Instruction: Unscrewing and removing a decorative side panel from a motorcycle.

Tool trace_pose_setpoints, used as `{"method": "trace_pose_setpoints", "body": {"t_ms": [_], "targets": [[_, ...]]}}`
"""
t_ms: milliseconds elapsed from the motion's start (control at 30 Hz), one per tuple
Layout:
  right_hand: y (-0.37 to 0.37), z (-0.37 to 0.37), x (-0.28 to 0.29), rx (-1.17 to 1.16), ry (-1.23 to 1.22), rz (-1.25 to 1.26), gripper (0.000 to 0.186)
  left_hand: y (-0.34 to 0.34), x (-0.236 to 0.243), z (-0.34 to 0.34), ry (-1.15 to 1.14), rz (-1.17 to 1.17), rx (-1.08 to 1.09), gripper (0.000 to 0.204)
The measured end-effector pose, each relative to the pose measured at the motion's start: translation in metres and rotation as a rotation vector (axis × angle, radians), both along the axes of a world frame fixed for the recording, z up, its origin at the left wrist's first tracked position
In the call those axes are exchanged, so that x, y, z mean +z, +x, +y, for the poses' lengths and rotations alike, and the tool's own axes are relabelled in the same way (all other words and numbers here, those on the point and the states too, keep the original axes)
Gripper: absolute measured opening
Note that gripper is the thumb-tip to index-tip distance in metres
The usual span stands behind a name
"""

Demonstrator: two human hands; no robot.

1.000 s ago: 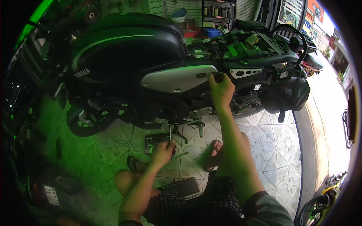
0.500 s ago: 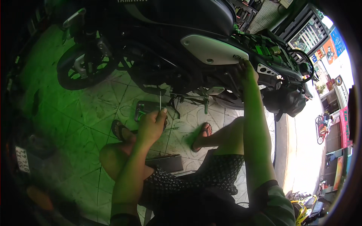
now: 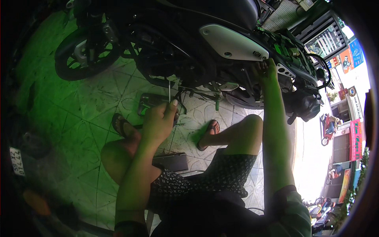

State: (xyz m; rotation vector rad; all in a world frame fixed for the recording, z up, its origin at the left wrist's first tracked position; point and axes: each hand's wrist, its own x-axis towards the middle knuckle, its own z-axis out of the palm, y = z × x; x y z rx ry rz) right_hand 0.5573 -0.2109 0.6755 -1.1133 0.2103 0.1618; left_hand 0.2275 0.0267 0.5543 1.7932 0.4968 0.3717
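Observation:
My left hand (image 3: pixel 158 121) is closed around a tool with a thin straight metal shaft (image 3: pixel 170 91) pointing up towards the motorcycle; its handle is hidden in my fist. My right arm reaches forward, and my right hand (image 3: pixel 266 71) is at the rear lower corner of the pale side panel (image 3: pixel 233 42), fingers curled at its edge and partly in shadow. The panel sits on the side of a dark motorcycle (image 3: pixel 177 43). Just right of my left fist a thin rod (image 3: pixel 180 125) shows; whether it is held or on the floor I cannot tell.
A dark moulded tray-like part (image 3: pixel 145 103) lies on the tiled floor, under the motorcycle's near side. A dark flat box (image 3: pixel 173 161) is between my legs. The front wheel (image 3: pixel 85 53) stands at left, the footpeg (image 3: pixel 217 103) juts out, and a bright street runs along the right.
The view has shifted, so the motorcycle sits a little higher and its panel further right. Both hands keep their holds. A motorbike on the street has moved.

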Motion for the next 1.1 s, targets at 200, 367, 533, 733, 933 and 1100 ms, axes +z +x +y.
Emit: {"method": "trace_pose_setpoints", "body": {"t_ms": [200, 367, 533, 733, 933, 1100], "targets": [[-0.09, 0.029, -0.127, 0.26, -0.09, 0.146, 0.021, -0.017, 0.036, 0.023, -0.108, -0.01, 0.143, 0.05], [-0.144, 0.065, -0.348, 0.387, -0.141, 0.57, 0.024, -0.024, 0.05, 0.058, -0.344, -0.274, 0.408, 0.046], [-0.159, 0.109, -0.481, 0.417, -0.156, 0.708, 0.022, -0.039, 0.038, 0.07, -0.498, -0.289, 0.517, 0.044], [-0.15, 0.128, -0.497, 0.557, -0.408, 0.523, 0.021, -0.037, 0.037, 0.079, -0.418, -0.246, 0.508, 0.044], [-0.127, 0.065, -0.401, 0.774, -0.809, -0.317, 0.024, -0.003, 0.032, 0.068, -0.338, -0.158, 0.433, 0.044], [-0.111, 0.064, -0.146, 0.253, -0.763, -0.852, 0.02, 0.013, 0.041, 0.04, -0.264, -0.127, 0.369, 0.045]]}}
